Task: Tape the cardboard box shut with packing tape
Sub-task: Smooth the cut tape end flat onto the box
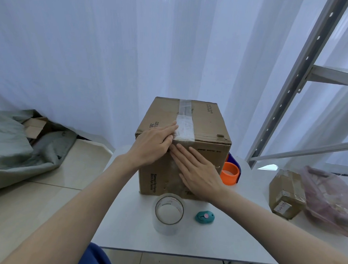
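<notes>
A brown cardboard box [207, 123] stands on the white table [126, 225] with its top flaps closed. A strip of clear tape [185, 124] runs along the top seam and folds over the near edge onto the front face. My left hand [153, 147] lies flat on the box's near top corner, fingertips touching the tape. My right hand [197, 170] presses flat against the front face, over the tape's lower end. A roll of clear packing tape [168, 212] stands on the table just in front of the box, with a small teal cutter [204, 216] beside it.
An orange tape roll on a blue dispenser [230, 173] sits right of the box. A smaller taped parcel [285, 195] and a pink plastic bag [328, 202] lie at the table's right. A metal rack [301, 77] rises at right. Grey cloth [16, 146] covers the floor at left.
</notes>
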